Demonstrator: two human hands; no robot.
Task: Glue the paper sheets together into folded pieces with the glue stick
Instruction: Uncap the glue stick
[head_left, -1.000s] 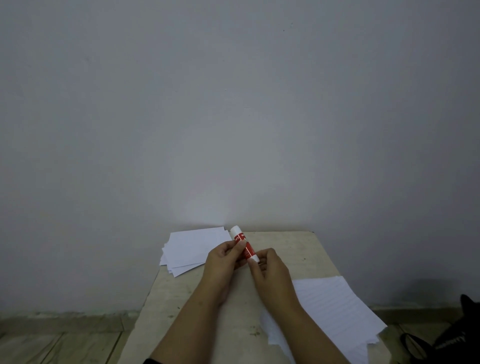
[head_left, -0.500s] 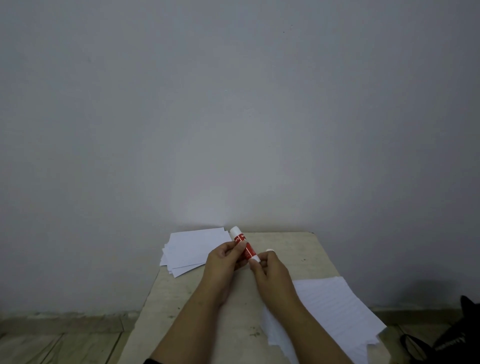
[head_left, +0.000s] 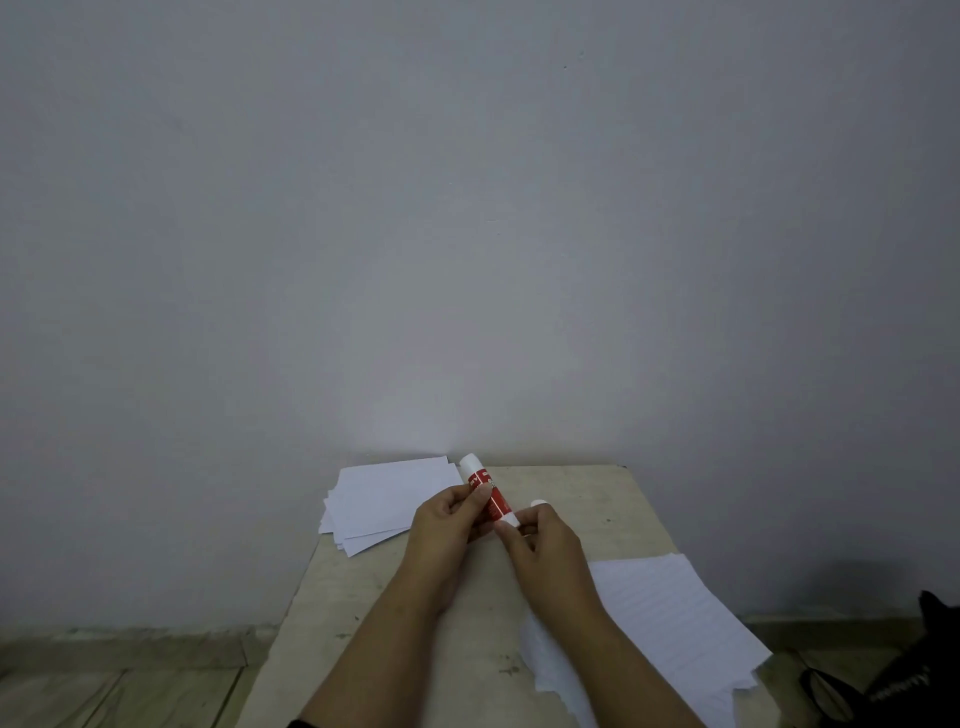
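Note:
A red glue stick (head_left: 485, 496) with white ends is held tilted above the table, its upper end pointing away from me. My left hand (head_left: 452, 525) is wrapped around its red body. My right hand (head_left: 540, 540) pinches at the stick's lower white end, and a small white cap (head_left: 538, 503) pokes out above its fingers, just apart from the stick. A stack of smaller white folded pieces (head_left: 384, 499) lies at the table's far left. A spread pile of larger white paper sheets (head_left: 660, 629) lies at the near right, partly under my right forearm.
The small beige table (head_left: 587, 493) stands against a plain grey wall. Its left edge drops to a tiled floor (head_left: 114, 696). A black bag (head_left: 914, 680) sits on the floor at the lower right.
My right hand has drawn slightly right of the stick's lower end, and the white cap has come into sight above its fingers. The left hand keeps the stick still.

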